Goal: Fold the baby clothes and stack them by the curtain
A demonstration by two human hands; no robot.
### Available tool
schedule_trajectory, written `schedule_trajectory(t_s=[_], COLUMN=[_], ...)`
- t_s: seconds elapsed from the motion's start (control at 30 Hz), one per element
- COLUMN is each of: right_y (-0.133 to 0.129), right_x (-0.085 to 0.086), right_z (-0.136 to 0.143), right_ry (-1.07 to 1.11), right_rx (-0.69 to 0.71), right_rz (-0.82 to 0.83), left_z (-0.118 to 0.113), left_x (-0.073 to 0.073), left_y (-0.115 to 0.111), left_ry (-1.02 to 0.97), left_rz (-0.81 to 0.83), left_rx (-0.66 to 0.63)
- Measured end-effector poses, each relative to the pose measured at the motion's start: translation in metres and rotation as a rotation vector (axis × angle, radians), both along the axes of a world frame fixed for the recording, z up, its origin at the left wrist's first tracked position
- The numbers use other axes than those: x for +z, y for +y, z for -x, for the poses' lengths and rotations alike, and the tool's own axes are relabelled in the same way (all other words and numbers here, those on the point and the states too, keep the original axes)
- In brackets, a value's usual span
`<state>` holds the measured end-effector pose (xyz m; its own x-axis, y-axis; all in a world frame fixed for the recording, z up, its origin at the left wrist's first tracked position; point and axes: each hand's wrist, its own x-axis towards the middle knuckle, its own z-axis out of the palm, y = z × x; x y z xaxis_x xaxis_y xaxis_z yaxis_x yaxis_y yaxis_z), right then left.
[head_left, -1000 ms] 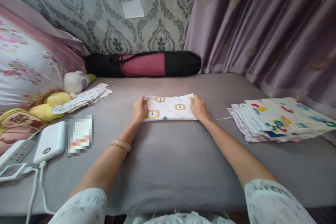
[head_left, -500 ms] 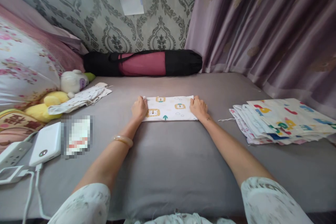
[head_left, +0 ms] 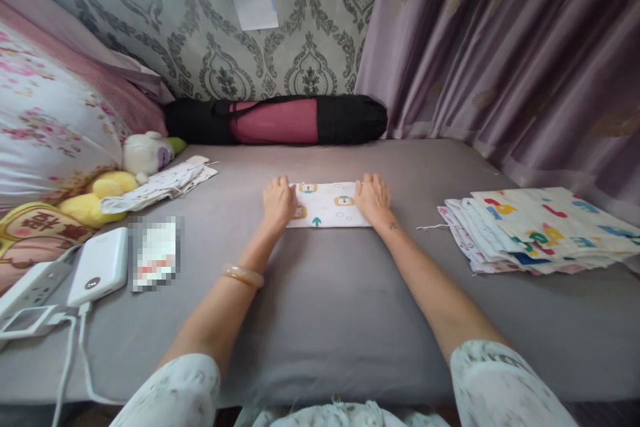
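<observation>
A folded white cloth (head_left: 325, 205) with orange lion-like prints and green marks lies flat on the grey bed sheet (head_left: 320, 307). Over its left end rests my left hand (head_left: 280, 201), palm down, with the fingers pointing forward and slightly apart. My right hand (head_left: 373, 199) lies on the right end in the same way, its thumb on the cloth. Neither hand is closed round the fabric. The cloth's two ends are partly hidden under the hands.
To the right is a stack of folded printed cloths (head_left: 545, 230). On the left are thin folded cloths (head_left: 165, 185), plush toys (head_left: 147, 155), a white power bank (head_left: 99, 267), a power strip (head_left: 35, 290) and a blurred item (head_left: 157, 253). A black and red bag (head_left: 275, 121) lies behind.
Both hands have gone from gripping the cloth's ends to lying over them. They are slightly closer together, the left one having moved right. The view has shifted a little.
</observation>
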<state>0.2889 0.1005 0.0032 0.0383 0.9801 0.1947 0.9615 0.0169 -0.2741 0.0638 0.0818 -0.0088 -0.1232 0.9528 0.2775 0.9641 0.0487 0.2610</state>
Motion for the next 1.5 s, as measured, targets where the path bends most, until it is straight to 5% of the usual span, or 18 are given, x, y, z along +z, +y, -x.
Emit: schedule_trajectory(t_s=[0.17, 0.27, 0.53, 0.73, 1.07, 1.5], right_y=[-0.009, -0.01, -0.012, -0.012, -0.005, -0.002], right_x=[-0.012, -0.024, -0.036, -0.042, -0.047, -0.042], right_z=[0.045, 0.053, 0.052, 0.051, 0.028, 0.013], right_ry=[-0.061, -0.079, -0.097, -0.095, -0.095, -0.07], right_rx=[0.479, 0.529, 0.494, 0.319, 0.09, 0.041], right_rz=[0.014, 0.085, 0.083, 0.033, 0.019, 0.082], left_z=[-0.042, -0.047, -0.035, -0.026, -0.008, 0.0], left_x=[-0.011, -0.02, -0.033, -0.037, -0.032, -0.026], left_y=[-0.004, -0.003, 0.001, -0.001, -0.005, -0.007], left_ry=[0.052, 0.081, 0.107, 0.109, 0.036, 0.007], left_rz=[0.126, 0.203, 0.205, 0.14, 0.173, 0.208], left_rx=[-0.206, -0.211, -0.2, -0.098, 0.066, 0.121])
